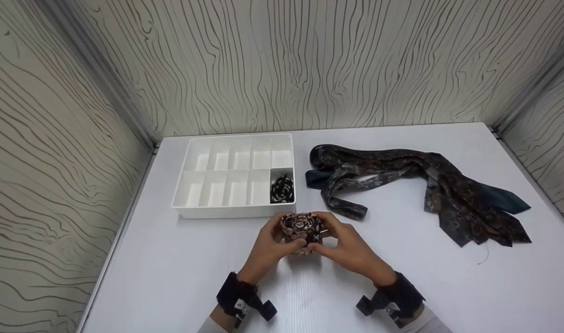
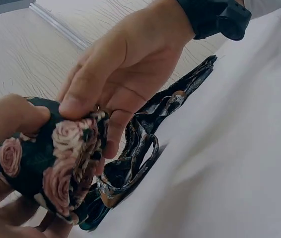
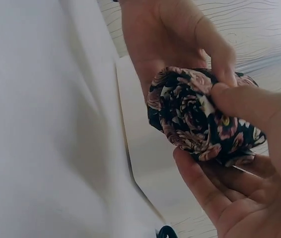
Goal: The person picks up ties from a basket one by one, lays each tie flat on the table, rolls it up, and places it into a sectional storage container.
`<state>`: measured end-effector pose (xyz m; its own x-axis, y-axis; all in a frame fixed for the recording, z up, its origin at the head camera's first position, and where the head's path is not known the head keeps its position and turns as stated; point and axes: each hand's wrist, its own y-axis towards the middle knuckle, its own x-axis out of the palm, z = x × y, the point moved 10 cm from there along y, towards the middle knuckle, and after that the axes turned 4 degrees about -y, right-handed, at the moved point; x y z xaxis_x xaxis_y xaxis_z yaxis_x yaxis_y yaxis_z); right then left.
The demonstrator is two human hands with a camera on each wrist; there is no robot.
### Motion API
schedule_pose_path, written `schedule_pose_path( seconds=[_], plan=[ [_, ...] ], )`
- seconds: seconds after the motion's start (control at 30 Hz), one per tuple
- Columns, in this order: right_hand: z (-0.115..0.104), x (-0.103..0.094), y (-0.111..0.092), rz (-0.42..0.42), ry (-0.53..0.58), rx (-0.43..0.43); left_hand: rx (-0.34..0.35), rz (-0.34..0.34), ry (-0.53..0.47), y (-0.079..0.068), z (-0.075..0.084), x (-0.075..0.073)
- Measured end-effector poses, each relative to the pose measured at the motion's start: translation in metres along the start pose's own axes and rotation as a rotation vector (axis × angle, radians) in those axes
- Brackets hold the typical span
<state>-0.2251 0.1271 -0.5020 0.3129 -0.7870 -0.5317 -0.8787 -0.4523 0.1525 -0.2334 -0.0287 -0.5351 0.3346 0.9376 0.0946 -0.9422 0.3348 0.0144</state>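
Note:
A necktie (image 1: 301, 226) with pink roses on a dark ground is wound into a thick roll, its spiral end facing up in the head view. Both hands hold it just above the table, in front of the white box. My left hand (image 1: 268, 246) grips the left side, and my right hand (image 1: 352, 246) grips the right side. Both thumbs press the roll's near face, their tips close together. In the left wrist view the roses on the necktie (image 2: 61, 183) show large. The right wrist view shows the layered spiral of the necktie (image 3: 190, 116), with fingers around it.
A white divided box (image 1: 236, 212) stands at the back left. Its front right compartment holds a dark rolled necktie (image 1: 282, 189). Several dark patterned neckties (image 1: 453, 189) lie in a loose heap on the right of the white table (image 1: 180, 277). Wood-patterned walls enclose the back and sides.

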Motion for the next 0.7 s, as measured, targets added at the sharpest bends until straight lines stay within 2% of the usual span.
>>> schedule_pose_path(
  seconds=[0.07, 0.13, 0.27, 0.33, 0.53, 0.7],
  plan=[
    [-0.004, -0.001, 0.001, 0.02, -0.032, -0.033, 0.003, -0.005, 0.03, 0.0, 0.003, 0.0],
    [-0.008, -0.002, 0.001, 0.04, -0.055, -0.063, 0.001, 0.007, 0.101, 0.001, 0.004, -0.001],
    [-0.013, -0.002, 0.004, 0.067, -0.07, -0.111, 0.021, 0.057, 0.259, 0.002, 0.012, -0.006],
    [-0.014, -0.002, 0.006, 0.074, -0.058, -0.122, 0.047, 0.087, 0.306, 0.003, 0.017, -0.008],
    [-0.008, -0.005, 0.018, 0.069, 0.033, -0.109, 0.121, 0.161, 0.343, 0.005, 0.03, -0.017],
    [0.0, -0.014, 0.036, 0.123, 0.084, -0.101, 0.128, 0.298, 0.372, 0.008, 0.04, -0.04]
  ],
)
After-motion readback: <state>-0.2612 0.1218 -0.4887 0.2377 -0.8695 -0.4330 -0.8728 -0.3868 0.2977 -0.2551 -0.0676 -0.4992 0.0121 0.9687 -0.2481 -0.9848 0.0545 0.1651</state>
